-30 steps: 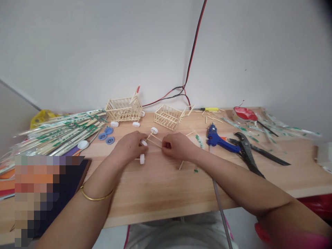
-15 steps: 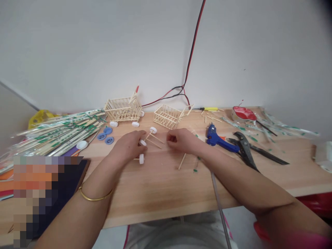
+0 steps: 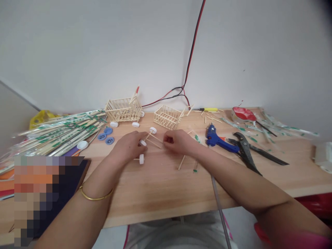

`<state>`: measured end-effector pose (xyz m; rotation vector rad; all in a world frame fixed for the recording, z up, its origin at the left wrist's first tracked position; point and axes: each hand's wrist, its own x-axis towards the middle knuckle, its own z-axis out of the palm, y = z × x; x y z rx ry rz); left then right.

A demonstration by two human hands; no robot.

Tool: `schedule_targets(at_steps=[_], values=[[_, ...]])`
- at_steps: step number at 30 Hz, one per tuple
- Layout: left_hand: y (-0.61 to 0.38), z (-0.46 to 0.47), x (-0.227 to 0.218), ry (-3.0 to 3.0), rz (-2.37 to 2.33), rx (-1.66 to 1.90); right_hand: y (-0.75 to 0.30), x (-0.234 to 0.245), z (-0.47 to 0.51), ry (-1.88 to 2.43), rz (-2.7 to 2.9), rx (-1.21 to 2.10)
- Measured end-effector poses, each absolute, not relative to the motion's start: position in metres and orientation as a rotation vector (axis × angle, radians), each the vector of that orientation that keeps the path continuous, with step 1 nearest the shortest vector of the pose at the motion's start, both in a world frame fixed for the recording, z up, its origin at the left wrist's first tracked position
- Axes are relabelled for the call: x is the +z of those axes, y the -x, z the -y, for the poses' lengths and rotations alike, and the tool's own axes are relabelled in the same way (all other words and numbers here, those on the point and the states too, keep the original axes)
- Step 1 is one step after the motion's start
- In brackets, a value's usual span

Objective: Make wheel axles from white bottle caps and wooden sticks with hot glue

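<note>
My left hand [image 3: 131, 147] pinches a small frame of thin wooden sticks [image 3: 155, 141] with white cap wheels [image 3: 153, 130] on it. Another white cap wheel [image 3: 141, 159] on a stick shows just below that hand. My right hand [image 3: 176, 141] is closed, its fingertips at the frame's free stick ends; whether they grip a stick is hidden. Behind the hands stands a small stick cart [image 3: 167, 117] without visible wheels. To its left is a larger stick cart [image 3: 123, 109] on white wheels with a red-tipped handle.
Blue caps [image 3: 109, 140] and wrapped chopsticks [image 3: 67, 129] lie left, beyond a dark tablet-like object [image 3: 70, 193]. On the right are a blue glue gun [image 3: 218, 140], black-handled pliers [image 3: 245, 152], a red-lined dish [image 3: 243, 113] and plastic wrappers. A yellow-handled screwdriver [image 3: 210, 109] lies near the wall.
My right hand has shifted slightly left, up to the stick ends of the frame. My left hand and the frame have barely moved.
</note>
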<state>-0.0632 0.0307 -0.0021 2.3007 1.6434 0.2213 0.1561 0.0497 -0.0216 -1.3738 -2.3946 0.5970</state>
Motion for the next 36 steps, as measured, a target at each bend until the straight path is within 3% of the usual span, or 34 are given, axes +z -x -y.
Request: schedule_targets(at_steps=[19,29,36], values=[[0.069,-0.032,-0.004,-2.152,-1.675,0.244,-0.160,-0.024,-0.051,1.352,2.287,0.592],[0.074,-0.028,0.021,-2.131,-1.956,0.972,-0.165,-0.017,-0.051,1.345,2.262,0.571],[0.073,-0.024,0.026,-2.174,-2.046,1.106,-0.168,-0.018,-0.050,1.324,2.268,0.561]])
